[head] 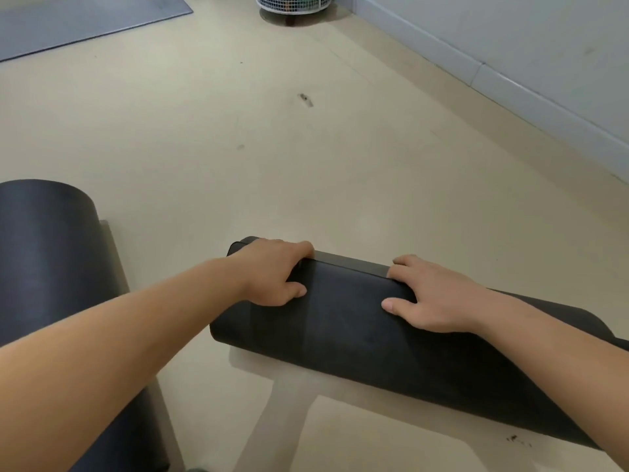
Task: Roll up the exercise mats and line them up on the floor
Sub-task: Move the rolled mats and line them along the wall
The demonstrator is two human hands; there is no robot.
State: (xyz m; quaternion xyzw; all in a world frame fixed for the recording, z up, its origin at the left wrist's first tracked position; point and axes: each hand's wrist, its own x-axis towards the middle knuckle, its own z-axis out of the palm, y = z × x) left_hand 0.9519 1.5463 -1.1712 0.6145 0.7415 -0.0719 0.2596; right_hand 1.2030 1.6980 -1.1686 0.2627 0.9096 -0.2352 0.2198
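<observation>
A rolled black exercise mat point(347, 328) lies on the beige floor in front of me, running from centre to lower right. My left hand point(272, 274) grips its far left end, fingers curled over the loose outer edge. My right hand point(429, 294) presses on top of the roll near its middle, fingers hooked over the same edge. A second rolled black mat point(44, 253) lies at the left, partly hidden by my left forearm. A flat grey mat point(75, 22) is spread on the floor at the top left.
A white wire basket point(292, 3) on a small foot stands at the top centre. A pale wall with a skirting board point(510, 86) runs along the right. Bare beige floor point(272, 158) stretches between the mats and the basket.
</observation>
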